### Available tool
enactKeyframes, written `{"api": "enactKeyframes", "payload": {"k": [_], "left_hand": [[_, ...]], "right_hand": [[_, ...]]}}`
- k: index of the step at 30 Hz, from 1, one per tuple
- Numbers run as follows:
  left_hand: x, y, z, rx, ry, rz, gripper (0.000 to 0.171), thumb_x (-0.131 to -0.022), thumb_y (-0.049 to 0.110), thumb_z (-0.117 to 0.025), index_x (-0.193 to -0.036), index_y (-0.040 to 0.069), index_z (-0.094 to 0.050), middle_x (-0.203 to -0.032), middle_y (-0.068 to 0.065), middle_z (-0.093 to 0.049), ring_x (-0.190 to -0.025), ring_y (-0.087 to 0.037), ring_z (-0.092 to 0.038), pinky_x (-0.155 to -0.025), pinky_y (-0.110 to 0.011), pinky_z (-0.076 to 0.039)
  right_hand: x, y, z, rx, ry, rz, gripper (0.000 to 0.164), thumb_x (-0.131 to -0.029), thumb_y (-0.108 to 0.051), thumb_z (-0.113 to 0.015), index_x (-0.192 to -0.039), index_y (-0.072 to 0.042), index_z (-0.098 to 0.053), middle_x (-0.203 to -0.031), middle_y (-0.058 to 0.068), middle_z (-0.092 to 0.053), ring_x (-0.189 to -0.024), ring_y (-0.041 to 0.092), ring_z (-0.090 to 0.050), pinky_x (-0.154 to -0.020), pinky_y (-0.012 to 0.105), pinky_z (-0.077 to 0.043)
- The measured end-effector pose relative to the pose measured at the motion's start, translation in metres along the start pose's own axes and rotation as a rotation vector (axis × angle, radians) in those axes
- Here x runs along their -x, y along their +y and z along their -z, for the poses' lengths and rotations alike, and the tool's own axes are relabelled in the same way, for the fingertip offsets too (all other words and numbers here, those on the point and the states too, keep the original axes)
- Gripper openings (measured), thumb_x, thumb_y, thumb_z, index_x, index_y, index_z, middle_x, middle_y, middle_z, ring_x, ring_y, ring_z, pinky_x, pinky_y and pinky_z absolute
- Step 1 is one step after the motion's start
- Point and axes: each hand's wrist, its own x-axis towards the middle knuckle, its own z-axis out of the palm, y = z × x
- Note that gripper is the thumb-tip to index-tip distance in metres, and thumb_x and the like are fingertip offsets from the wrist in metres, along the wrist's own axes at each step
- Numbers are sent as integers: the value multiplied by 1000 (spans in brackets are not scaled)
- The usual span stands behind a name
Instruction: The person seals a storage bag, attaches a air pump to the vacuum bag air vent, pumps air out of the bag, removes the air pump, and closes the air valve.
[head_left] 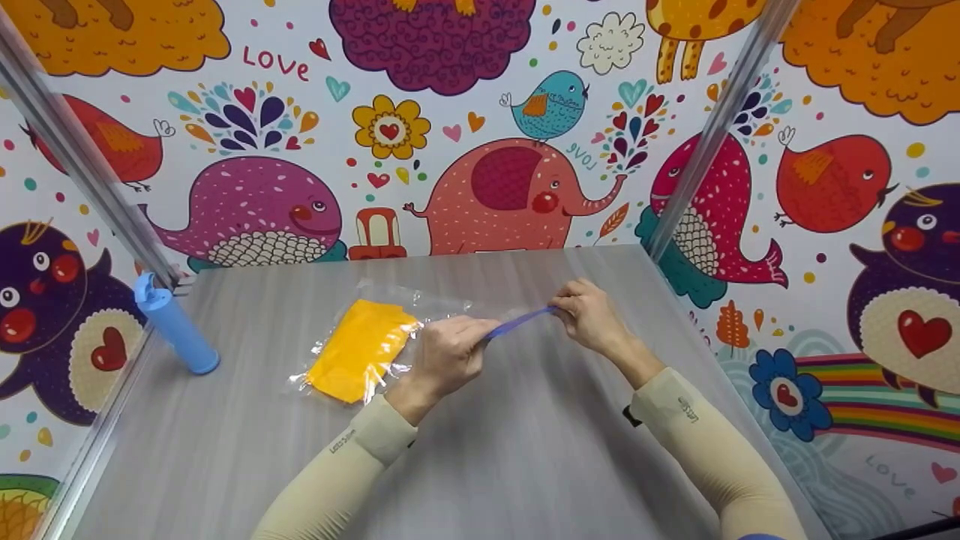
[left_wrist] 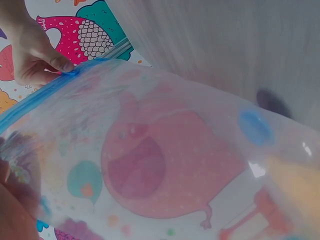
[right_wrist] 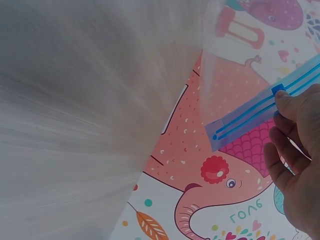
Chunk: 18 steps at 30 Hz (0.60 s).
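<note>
A clear zip bag (left_wrist: 190, 100) with a blue zip strip (head_left: 523, 321) is held up over the table at its opening end. Inside it is a flat, folded orange item (head_left: 356, 356), perhaps cloth, whose end lies low at the table. My left hand (head_left: 452, 352) grips the bag's edge at the near end of the strip. Toward the strip's other end, my right hand (head_left: 591, 315) pinches the small blue slider (right_wrist: 278, 90) between thumb and finger. In the right wrist view, one strip end sticks out past that slider.
A blue bottle (head_left: 180, 330) with a loop lid stands at the table's left side. The grey wood-grain table (head_left: 510, 465) meets cartoon-printed walls (head_left: 450, 112) at the back and both sides, with metal posts (head_left: 712, 135) at the corners.
</note>
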Motion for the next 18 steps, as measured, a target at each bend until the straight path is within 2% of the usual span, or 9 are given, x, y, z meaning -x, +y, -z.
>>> {"api": "enactKeyframes", "payload": {"k": [7,18], "left_hand": [[0,-1,1,18,14,-16,18,-89,-1,-87,-104,9,-89,-94,-1,-89,-79,-17,-85,-75,-28,-70],[-1,-1,3,39,11,-6,17,-92,2,-87,-107,8,-89,-95,-2,-89,-80,-18,-86,-75,-27,-70]], "right_hand": [[0,2,1,-45,-23,-34,13,-96,-4,-87,-108,-4,-89,-102,13,-81,-97,30,-72,-86,44,-68],[-2,1,3,-61,-54,-80,14,-96,-4,-86,-110,-3,-89,-104,14,-81,-100,31,-71,-89,46,-68]]}}
